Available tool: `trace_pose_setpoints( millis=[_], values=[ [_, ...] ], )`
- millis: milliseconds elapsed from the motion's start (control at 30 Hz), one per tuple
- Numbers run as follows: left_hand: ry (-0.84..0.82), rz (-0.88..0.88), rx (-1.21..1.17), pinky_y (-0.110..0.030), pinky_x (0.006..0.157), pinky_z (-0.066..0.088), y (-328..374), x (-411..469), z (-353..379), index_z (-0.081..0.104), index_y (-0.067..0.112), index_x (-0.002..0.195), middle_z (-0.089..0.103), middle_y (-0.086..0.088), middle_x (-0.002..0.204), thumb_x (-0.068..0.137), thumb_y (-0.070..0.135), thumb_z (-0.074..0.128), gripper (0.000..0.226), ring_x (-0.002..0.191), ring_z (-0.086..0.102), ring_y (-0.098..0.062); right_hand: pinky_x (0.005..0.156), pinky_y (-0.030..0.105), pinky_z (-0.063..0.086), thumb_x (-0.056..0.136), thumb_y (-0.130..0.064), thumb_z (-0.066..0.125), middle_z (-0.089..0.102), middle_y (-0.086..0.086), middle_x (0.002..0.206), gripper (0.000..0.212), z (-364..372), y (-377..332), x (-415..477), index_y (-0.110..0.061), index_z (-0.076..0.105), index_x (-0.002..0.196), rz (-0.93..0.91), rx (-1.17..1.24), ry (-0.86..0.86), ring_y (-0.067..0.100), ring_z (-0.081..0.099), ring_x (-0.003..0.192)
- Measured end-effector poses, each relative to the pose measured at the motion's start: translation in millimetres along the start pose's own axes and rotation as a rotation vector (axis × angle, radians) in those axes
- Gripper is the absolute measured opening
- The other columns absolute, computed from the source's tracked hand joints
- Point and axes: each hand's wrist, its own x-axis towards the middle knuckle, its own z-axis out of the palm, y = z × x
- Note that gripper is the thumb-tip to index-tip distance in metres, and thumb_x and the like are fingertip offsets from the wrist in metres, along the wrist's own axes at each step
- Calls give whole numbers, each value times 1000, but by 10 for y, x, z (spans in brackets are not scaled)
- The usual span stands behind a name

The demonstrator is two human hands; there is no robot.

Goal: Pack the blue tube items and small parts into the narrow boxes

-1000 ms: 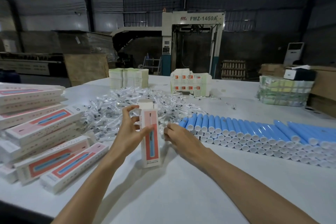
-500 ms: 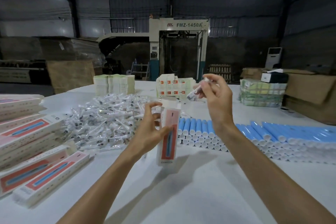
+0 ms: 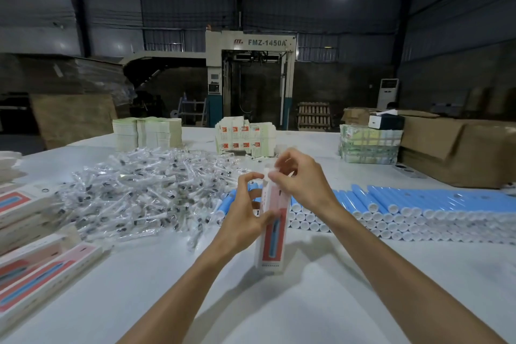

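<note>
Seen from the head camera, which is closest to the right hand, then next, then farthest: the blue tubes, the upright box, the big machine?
1. Upright box: the right hand pinches its top.
2. Blue tubes: on the table, just right.
3. Machine: far behind the table.

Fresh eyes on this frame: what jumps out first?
The narrow box stands upright mid-table; the left hand grips it and the right hand is at its top. Left of it sprawls a pile of clear-wrapped small parts; to its right lie rows of blue tubes.
</note>
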Motion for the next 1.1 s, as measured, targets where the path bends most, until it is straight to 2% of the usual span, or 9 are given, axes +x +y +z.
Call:
trace_pose_setpoints(
  millis=[167,267,367,467,533,633,733,967,1100],
  values=[
    [24,-24,-124,-19,80,58,-31,-32,-13,28,41,142,71,-3,125,90,20,86,80,105,74,-12,73,21,48,96,-26,69,70,-10,84,11,56,46,-62,-24,68,85,-46,-76,-109,7,63,85],
    [35,6,-131,-13,83,54,-30,-63,-8,29,38,142,68,-2,126,91,15,84,79,110,70,-4,92,27,43,100,-29,67,64,-12,105,10,93,144,-134,-24,74,94,-79,-168,-132,8,52,108],
    [37,9,-173,-22,84,60,-23,-96,11,36,42,144,68,2,129,94,19,83,72,111,71,-9,105,20,39,100,-33,68,52,-10,124,16,99,231,-235,-25,74,113,-83,-107,-112,5,47,123],
    [66,-44,-272,-36,83,65,0,-112,-15,46,47,141,72,9,125,94,27,83,63,106,75,-16,97,19,49,102,-33,67,58,-12,127,26,21,311,-356,-35,62,127,-7,192,26,3,59,119],
    [45,-49,-312,-37,82,65,21,-121,-36,49,44,140,74,11,123,93,28,84,61,108,76,-21,95,23,52,102,-37,66,64,-13,126,30,-16,379,-456,-41,58,130,29,282,-12,6,63,119],
    [-44,-42,-334,-46,88,65,49,-141,-32,50,36,138,74,3,126,91,30,83,58,109,76,-28,95,27,57,103,-28,67,71,-7,123,33,4,465,-561,-34,59,134,27,382,-114,15,69,116],
    [-98,-60,-354,-51,92,64,45,-149,-24,50,31,138,73,-3,130,90,29,84,59,110,76,-33,87,25,58,102,-17,68,75,-1,112,26,-3,465,-575,-25,65,127,20,474,-118,20,73,107],
    [-82,-82,-332,-40,85,65,16,-123,0,65,39,134,74,5,125,83,38,88,57,106,78,-27,74,23,55,99,-16,70,68,-4,86,7,-79,530,-565,-22,67,103,62,457,-126,13,68,81],
    [-66,-94,-297,-36,82,65,-11,-127,9,68,38,134,75,12,121,84,35,90,55,103,78,-22,72,24,54,101,-22,70,68,3,92,3,-89,600,-616,-23,68,102,102,423,-169,15,67,76]
  ],
)
